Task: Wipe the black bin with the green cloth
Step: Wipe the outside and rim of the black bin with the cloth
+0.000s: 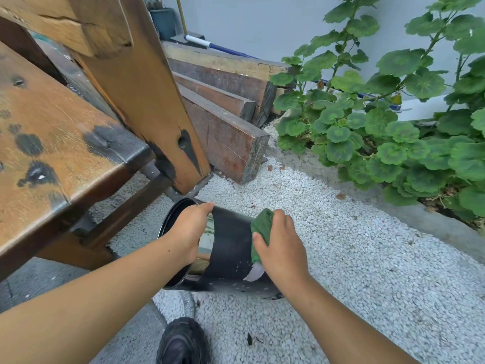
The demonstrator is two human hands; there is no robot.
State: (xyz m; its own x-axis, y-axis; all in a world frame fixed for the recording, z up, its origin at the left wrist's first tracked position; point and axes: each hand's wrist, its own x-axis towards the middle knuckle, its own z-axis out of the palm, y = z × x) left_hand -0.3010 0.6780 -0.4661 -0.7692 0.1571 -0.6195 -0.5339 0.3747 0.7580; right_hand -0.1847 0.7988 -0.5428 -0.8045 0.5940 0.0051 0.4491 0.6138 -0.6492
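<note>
The black bin (228,248) lies tipped on its side over white gravel, its open mouth facing left toward the bench. My left hand (189,229) grips the bin's rim at the top of the mouth. My right hand (282,245) presses the folded green cloth (261,229) against the bin's outer wall near its base end. Pale specks and a whitish patch show on the wall just under the cloth. Part of the cloth is hidden beneath my fingers.
A worn wooden bench (60,143) stands close on the left, its leg (147,95) just behind the bin. Stacked timber planks (225,122) lie behind. Leafy green plants (388,122) fill a raised bed on the right. My dark shoe (183,342) is below the bin on the gravel (367,271).
</note>
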